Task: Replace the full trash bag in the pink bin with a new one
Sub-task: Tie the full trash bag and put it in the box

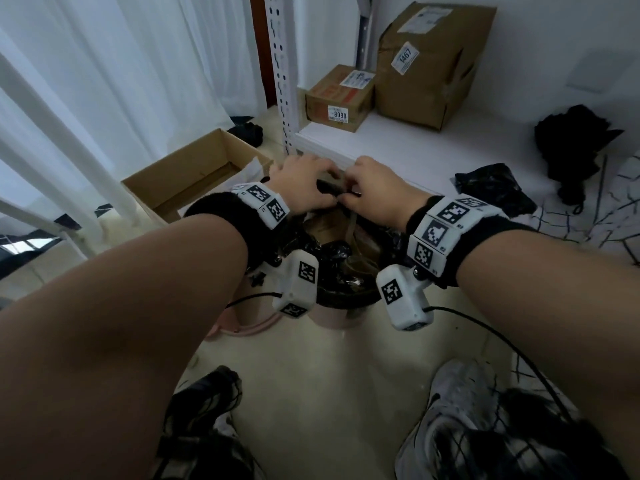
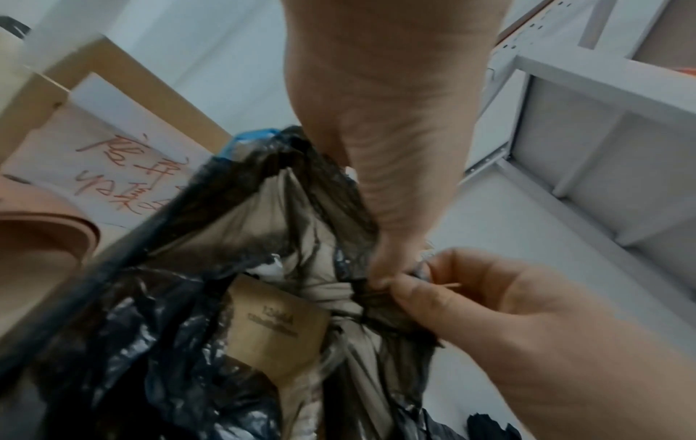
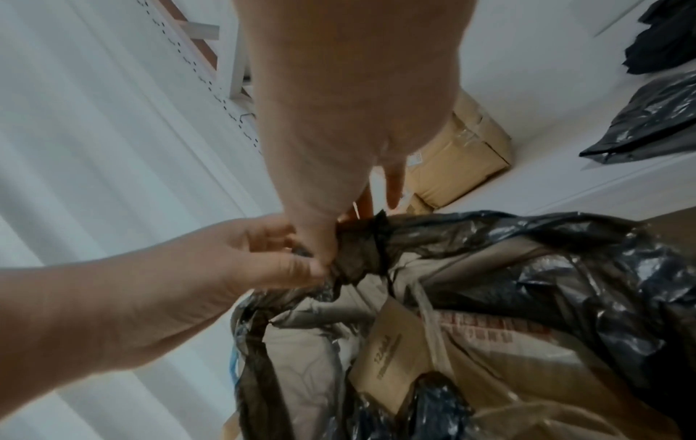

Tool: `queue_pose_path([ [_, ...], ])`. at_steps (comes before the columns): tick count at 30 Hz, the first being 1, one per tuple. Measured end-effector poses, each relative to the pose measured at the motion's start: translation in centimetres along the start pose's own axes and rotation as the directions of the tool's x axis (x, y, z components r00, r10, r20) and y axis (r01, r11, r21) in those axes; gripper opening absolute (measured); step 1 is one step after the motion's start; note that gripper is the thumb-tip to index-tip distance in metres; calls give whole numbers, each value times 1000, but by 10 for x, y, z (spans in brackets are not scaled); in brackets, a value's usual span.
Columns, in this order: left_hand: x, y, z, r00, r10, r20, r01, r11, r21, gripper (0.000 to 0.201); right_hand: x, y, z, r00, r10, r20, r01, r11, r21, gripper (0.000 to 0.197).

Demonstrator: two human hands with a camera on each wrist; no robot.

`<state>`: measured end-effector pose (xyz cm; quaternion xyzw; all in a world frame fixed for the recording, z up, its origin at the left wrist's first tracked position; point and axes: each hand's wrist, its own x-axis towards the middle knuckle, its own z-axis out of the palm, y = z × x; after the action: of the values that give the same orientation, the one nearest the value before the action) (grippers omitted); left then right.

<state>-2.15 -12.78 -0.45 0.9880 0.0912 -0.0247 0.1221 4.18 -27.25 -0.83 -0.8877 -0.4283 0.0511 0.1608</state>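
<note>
From the head view, your left hand (image 1: pixel 304 183) and right hand (image 1: pixel 372 188) met over the far rim of the pink bin (image 1: pixel 332 315), both pinching the gathered edge of the full trash bag (image 1: pixel 336 261), which sat in the bin with cardboard showing at its open mouth. The bin stood on a pale floor (image 1: pixel 311 375) by a white shelf (image 1: pixel 398 140) carrying two taped parcels (image 1: pixel 426 64); an open cardboard box (image 1: pixel 194 171) lay to the left beside white curtains, and a folded black bag (image 1: pixel 491 187) lay on the shelf, possibly the new liner.

In the left wrist view, your left thumb and fingers were clamped on a bunch of thin black film, with the right fingertips (image 2: pixel 418 290) touching the same bunch. A blue drawstring (image 2: pixel 250 138) showed at the hem. To do this well, you probably needed to gather the whole hem evenly and pull gently, since the film looked thin and the cardboard corners could tear it.

In the right wrist view, your right hand gripped a twisted neck of the film, with one or two fingers left straight, while the left fingertips (image 3: pixel 297 268) pinched just beside it. The mouth was not yet closed.
</note>
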Motion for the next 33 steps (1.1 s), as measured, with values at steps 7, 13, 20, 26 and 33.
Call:
queue_pose_path([
  [7,-5,-7,-16,997,-14,-69,8,996,-86,20,-7,27,0,953,127,275,-141,990,30,55],
  [13,-9,-27,-13,981,-194,-30,194,981,3,24,-4,37,-9,960,275,-57,-280,954,-104,27],
  [20,-2,-30,-7,967,-254,-6,252,963,-99,48,1,25,-6,986,161,-33,-158,983,90,31],
  [26,-14,-45,-4,918,-279,282,252,959,130,40,-10,39,-4,826,342,448,-202,922,-331,27],
  [33,-27,-39,-35,963,-251,98,253,967,-15,36,-12,32,-48,936,344,74,-322,923,-213,28],
])
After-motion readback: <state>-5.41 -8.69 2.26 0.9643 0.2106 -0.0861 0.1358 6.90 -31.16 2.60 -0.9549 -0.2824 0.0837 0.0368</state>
